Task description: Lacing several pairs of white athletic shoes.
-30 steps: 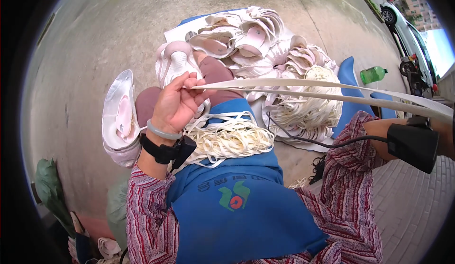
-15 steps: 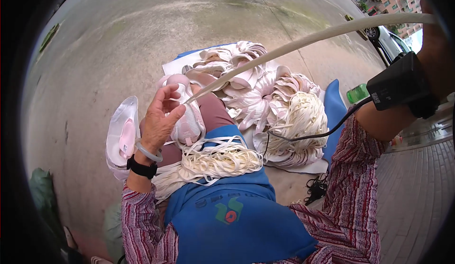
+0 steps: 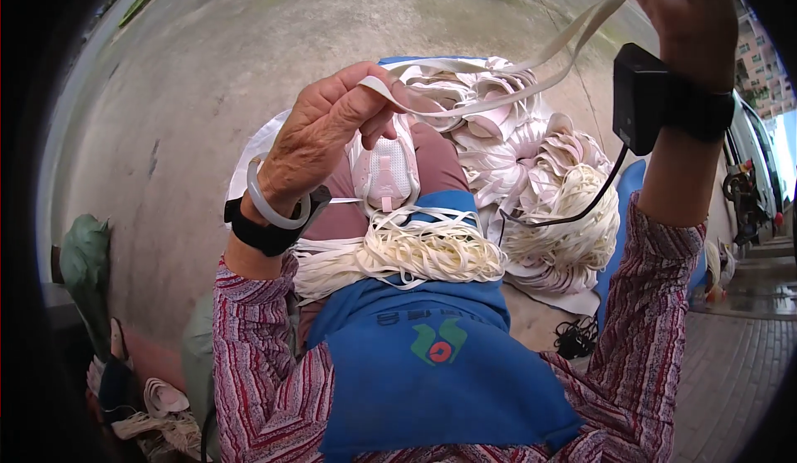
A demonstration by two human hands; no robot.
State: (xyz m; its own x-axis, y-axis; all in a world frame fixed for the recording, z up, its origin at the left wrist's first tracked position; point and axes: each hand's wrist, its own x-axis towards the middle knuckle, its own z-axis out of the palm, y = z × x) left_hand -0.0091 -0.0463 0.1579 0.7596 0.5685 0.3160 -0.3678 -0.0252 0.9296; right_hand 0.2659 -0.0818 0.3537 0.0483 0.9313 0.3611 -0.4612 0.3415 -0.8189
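A white flat shoelace (image 3: 531,93) runs in a doubled loop between my two hands. My left hand (image 3: 328,127) pinches it between thumb and fingers, a short piece sticking out above them. High at the upper right, my right hand (image 3: 689,19) is closed on the other part of the lace; its fingertips are partly cut off by the picture's edge. Below my left hand, a white and pink shoe upper (image 3: 384,181) rests between my thighs, its far end hidden by that hand. A heap of loose cream shoelaces (image 3: 423,251) lies across my lap on the blue apron (image 3: 448,413).
Beyond my right knee lie stacked white and pink shoe uppers (image 3: 506,151), with a bundle of laces (image 3: 581,222) over them. A black cable (image 3: 573,214) hangs from the device on my right wrist. Green sacks (image 3: 85,255) and more shoe pieces (image 3: 164,396) sit at the left.
The lace was stretched taut from the shoe upper to my right hand; now it hangs looped and slack. My left hand has risen off the upper and closed on the lace. The view has shifted.
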